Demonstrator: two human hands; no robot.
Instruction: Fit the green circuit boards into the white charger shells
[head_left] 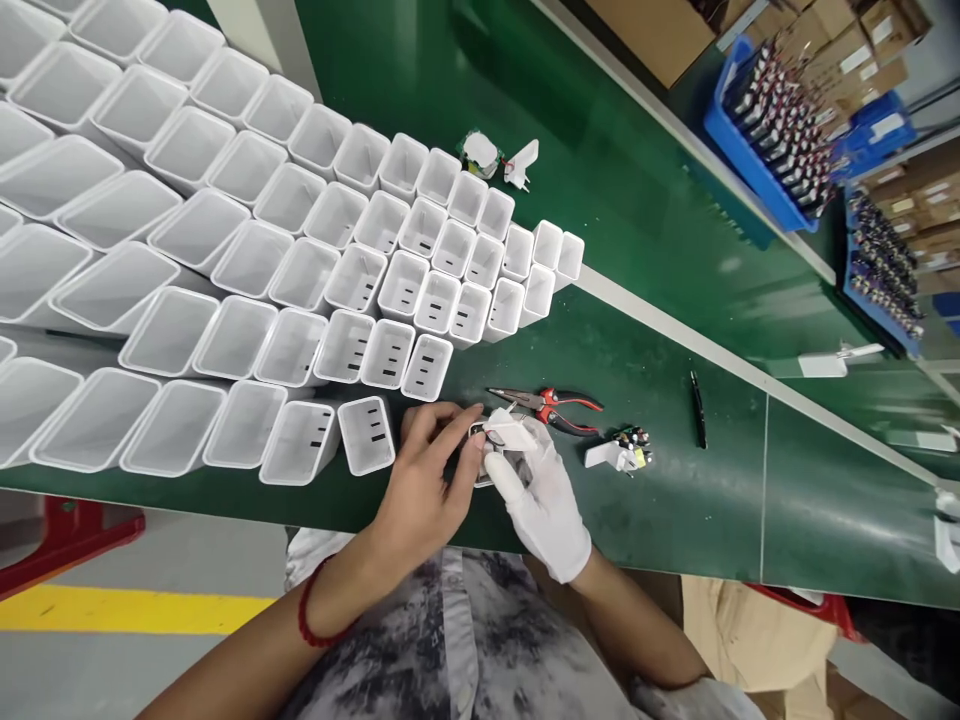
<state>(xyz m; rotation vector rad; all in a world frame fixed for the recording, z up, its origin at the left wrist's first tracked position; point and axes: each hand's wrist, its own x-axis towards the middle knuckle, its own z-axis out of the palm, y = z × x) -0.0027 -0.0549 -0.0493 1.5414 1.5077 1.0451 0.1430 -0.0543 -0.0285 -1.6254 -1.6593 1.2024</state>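
My bare left hand (424,480) and my white-gloved right hand (541,500) meet over the near edge of the green belt (675,500). Together they pinch a small white charger part (504,432), with a dark piece showing between the fingers. Both hands are closed on it. Just left of my left hand stands an empty white charger shell (366,434), the nearest of several rows of open white shells (300,270).
Red-handled pliers (551,405) lie just beyond my hands. To the right lie a white plug part with coloured components (621,450) and a black pen (698,408). More loose parts (499,158) lie farther up the belt. Blue bins of components (780,130) stand at the far right.
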